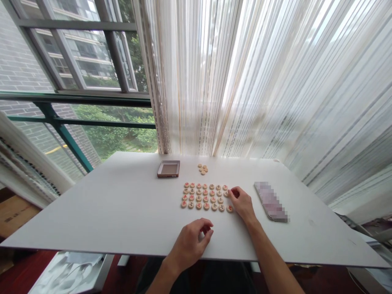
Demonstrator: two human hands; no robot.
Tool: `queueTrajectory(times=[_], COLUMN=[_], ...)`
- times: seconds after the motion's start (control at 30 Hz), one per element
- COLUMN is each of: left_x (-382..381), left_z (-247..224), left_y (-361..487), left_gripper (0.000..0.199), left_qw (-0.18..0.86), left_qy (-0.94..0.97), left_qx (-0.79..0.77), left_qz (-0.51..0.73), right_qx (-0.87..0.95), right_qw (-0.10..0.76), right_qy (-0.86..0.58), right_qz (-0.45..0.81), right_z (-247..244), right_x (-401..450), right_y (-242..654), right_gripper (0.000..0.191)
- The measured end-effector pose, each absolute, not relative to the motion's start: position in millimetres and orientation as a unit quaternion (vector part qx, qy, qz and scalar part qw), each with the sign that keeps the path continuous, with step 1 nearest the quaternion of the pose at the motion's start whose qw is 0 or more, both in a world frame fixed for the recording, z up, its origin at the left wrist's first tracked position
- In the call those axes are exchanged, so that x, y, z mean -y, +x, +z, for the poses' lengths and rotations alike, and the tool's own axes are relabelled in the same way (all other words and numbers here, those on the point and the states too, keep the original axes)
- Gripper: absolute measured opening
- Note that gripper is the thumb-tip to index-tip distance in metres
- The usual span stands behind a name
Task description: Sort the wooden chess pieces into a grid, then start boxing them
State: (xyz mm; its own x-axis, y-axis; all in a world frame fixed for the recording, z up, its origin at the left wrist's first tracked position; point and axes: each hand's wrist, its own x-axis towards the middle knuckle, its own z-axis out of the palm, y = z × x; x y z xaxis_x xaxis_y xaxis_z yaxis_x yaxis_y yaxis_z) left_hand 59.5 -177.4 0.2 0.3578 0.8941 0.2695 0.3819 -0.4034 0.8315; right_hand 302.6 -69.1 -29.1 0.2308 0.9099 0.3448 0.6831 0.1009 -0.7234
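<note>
Round wooden Chinese chess pieces (pixel 206 192) with red and black characters lie face up in four rows on the white table (pixel 128 204). At the right end of the rows, my right hand (pixel 242 203) has its thumb and fingers closed at the edge of a piece (pixel 226 194) in the second row; part of that piece is behind the fingertips. My left hand (pixel 192 241) rests near the table's front edge, below the rows. Its fingers are curved, with a gap between thumb and forefinger and nothing visible inside.
Behind the rows lies a small cluster of pieces showing blank faces (pixel 203 172). A shallow brown-edged box (pixel 168 168) sits to their left. On the right lies a long, blurred pinkish object (pixel 271 202). A sheer curtain (pixel 196 81) hangs along the far edge.
</note>
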Motion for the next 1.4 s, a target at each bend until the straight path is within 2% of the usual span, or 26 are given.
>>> queueTrajectory(times=[0.13, 0.23, 0.33, 0.5, 0.73, 1.1, 1.4], left_x=[143, 90, 32, -32, -60, -74, -20], left_z=[28, 48, 54, 37, 9, 9, 47], left_y=[65, 67, 68, 70, 80, 99, 94], left_gripper=[0.018, 0.021, 0.023, 0.029, 0.041, 0.031, 0.029], left_qw=[0.276, 0.198, 0.167, 0.114, 0.082, 0.131, 0.232], left_qy=[0.782, 0.793, 0.789, 0.77, 0.741, 0.724, 0.74], left_qx=[-0.401, -0.47, -0.509, -0.588, -0.648, -0.654, -0.516], left_qz=[0.389, 0.334, 0.301, 0.221, 0.154, 0.178, 0.362], right_qx=[0.602, 0.6, 0.596, 0.584, 0.578, 0.573, 0.577], right_qw=[0.44, 0.448, 0.457, 0.473, 0.482, 0.488, 0.492], right_qy=[-0.654, -0.65, -0.647, -0.647, -0.646, -0.647, -0.641], right_qz=[0.129, 0.128, 0.13, 0.13, 0.128, 0.12, 0.117], right_z=[-29, -27, -25, -25, -30, -29, -28], right_x=[72, 75, 77, 78, 78, 79, 80], right_y=[300, 299, 299, 301, 299, 300, 299], right_gripper=[0.037, 0.04, 0.043, 0.043, 0.042, 0.045, 0.045])
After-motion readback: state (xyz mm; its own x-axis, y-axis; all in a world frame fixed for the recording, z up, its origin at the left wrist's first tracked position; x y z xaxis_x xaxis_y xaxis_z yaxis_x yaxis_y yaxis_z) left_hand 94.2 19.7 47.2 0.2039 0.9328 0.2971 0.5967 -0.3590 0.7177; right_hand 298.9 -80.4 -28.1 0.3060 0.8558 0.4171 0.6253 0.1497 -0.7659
